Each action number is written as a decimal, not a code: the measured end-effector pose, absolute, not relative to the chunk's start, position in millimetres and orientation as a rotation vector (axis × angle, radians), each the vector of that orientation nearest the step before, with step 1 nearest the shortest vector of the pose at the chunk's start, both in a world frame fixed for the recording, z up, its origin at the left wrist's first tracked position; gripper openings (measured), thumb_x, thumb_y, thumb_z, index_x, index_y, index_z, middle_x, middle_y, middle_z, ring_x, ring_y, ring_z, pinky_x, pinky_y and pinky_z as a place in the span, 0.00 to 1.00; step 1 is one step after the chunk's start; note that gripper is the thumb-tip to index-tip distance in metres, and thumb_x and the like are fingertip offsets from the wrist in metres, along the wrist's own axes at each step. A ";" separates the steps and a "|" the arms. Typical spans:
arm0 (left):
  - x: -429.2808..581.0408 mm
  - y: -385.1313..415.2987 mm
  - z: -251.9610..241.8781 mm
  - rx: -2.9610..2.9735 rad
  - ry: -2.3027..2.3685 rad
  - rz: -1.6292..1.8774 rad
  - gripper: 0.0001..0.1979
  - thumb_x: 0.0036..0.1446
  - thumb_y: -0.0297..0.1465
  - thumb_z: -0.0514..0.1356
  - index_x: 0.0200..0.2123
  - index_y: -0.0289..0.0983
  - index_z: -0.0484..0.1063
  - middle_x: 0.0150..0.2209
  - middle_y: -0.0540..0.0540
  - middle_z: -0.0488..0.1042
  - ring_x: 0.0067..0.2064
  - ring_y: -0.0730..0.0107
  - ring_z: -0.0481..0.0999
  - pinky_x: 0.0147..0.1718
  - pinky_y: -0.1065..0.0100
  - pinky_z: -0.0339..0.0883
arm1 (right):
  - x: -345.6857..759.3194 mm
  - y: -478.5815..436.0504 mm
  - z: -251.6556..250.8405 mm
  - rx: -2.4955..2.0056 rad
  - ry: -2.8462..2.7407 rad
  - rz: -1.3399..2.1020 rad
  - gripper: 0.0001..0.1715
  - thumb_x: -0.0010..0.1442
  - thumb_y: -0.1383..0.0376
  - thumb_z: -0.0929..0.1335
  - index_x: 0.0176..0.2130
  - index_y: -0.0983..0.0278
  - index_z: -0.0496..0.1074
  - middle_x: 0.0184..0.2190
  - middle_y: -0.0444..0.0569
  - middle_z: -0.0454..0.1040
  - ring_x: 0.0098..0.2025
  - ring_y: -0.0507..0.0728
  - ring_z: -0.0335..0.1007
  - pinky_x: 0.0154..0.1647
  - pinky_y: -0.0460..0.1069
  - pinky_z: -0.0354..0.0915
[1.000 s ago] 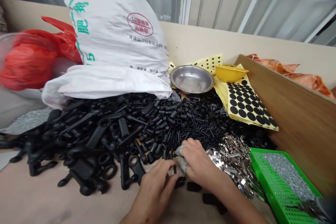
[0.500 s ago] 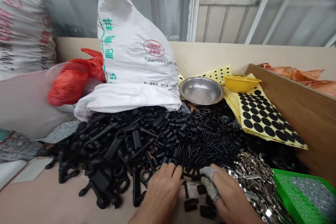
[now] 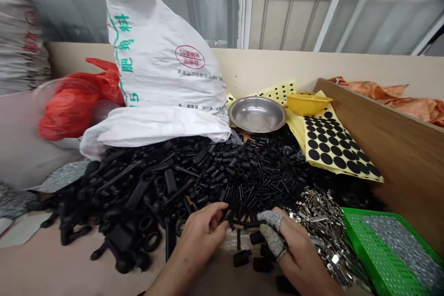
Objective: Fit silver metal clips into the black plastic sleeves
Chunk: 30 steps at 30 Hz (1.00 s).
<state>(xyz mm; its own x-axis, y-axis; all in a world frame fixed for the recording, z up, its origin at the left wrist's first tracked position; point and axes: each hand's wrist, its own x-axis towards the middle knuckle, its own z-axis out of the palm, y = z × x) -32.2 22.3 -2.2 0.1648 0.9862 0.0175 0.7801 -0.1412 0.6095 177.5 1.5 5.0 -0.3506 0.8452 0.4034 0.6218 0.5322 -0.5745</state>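
My left hand [image 3: 204,229] is at the near edge of the heap of black plastic parts [image 3: 138,189], thumb and forefinger closed round a small black cylindrical piece [image 3: 227,215]. Grey wrappings [image 3: 274,240] cover the thumb and forefinger of my right hand [image 3: 298,245]. Those fingers are bent together beside the black screws [image 3: 249,194]; whatever lies between them is hidden. Below and between the hands are several short black knobs [image 3: 242,257] and one upright-lying black screw [image 3: 238,239] on a clear plastic piece.
A white woven sack [image 3: 166,55] stands behind the heap, with a red plastic bag [image 3: 69,111] to its left. Behind are a steel bowl [image 3: 257,114] and a yellow bowl [image 3: 307,103]. Rightward lie black-dot sticker sheets [image 3: 333,141], metal clips [image 3: 322,222] and a green basket [image 3: 367,245].
My left hand has turned and drawn slightly left, and a small black cylinder now shows at its fingertips. My right hand stays near the screws. The whole view has shifted, moving the scene leftward.
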 end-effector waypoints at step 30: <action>10.3 -15.2 -5.0 0.933 0.898 0.904 0.13 0.52 0.37 0.60 0.36 0.33 0.74 0.23 0.50 0.72 0.23 0.76 0.67 0.23 0.75 0.58 | 186.7 -22.4 -12.6 -1.022 -2.177 0.274 0.13 0.56 0.76 0.55 0.35 0.62 0.62 0.29 0.49 0.67 0.31 0.57 0.64 0.28 0.49 0.62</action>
<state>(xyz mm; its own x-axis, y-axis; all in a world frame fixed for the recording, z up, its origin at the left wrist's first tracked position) 10.3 -15.2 -5.0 0.3433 0.9112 -0.2277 -0.2332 0.3175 0.9191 186.7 -22.4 -12.6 -0.4386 0.7399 0.5102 0.5903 0.6652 -0.4572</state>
